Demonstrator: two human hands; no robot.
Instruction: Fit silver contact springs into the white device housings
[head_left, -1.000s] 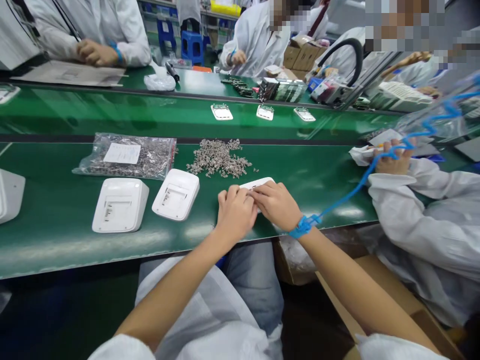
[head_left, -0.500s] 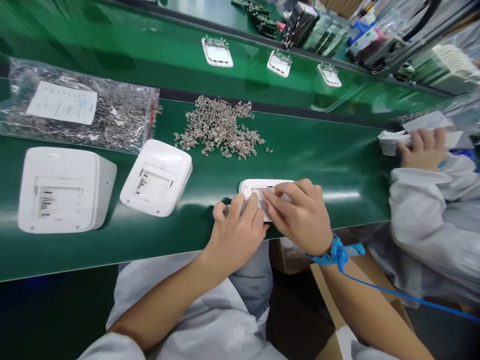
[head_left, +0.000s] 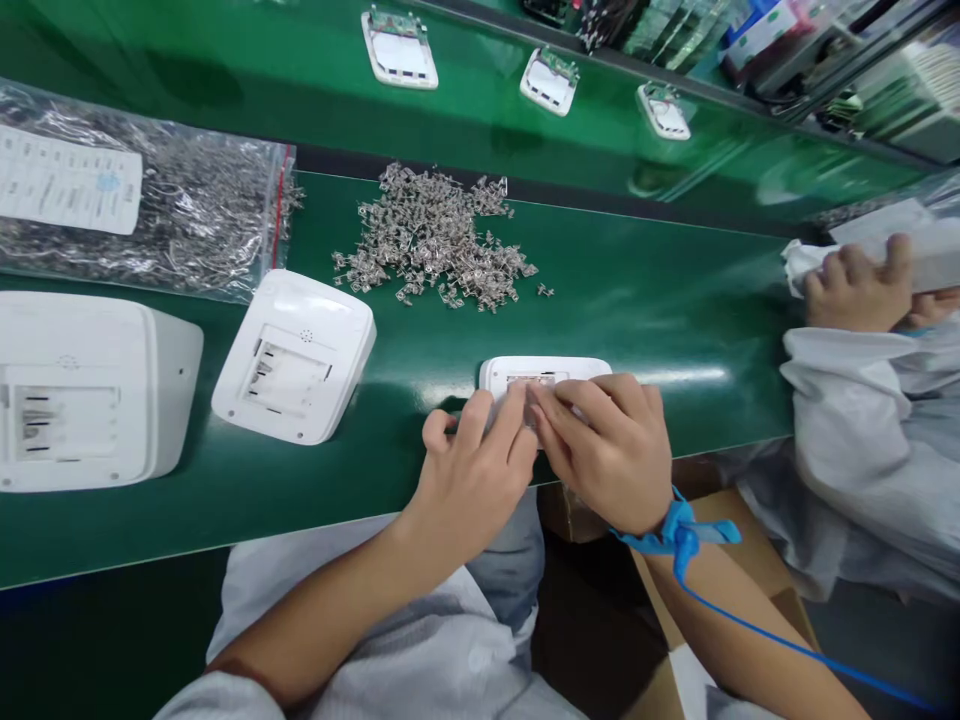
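A white plastic housing (head_left: 491, 372) with a recessed compartment lies near the front edge of the green bench, partly covered by my hands. My left hand (head_left: 472, 475) grips its near left side, fingers bent over the top. My right hand (head_left: 611, 450), a blue strap (head_left: 679, 528) at its wrist, has thumb and forefinger pinched together over the compartment. Whatever sits between those fingertips is hidden. Beyond the housing is a loose pile of small metal clips (head_left: 442, 240). To the left lie a second white housing (head_left: 341, 335) and a larger white one (head_left: 161, 390), their compartments facing up.
A clear zip bag (head_left: 202, 215) full of metal parts lies at the back left. Three white parts with circuit boards, one of them a near white part (head_left: 401, 58), sit on the raised green strip behind. At right, a co-worker's hand (head_left: 862, 285) holds something white.
The view has shifted, so the bag and left housings appear farther left. My hands stay on the same housing, with the right fingers still pinched. The co-worker's hands have moved slightly.
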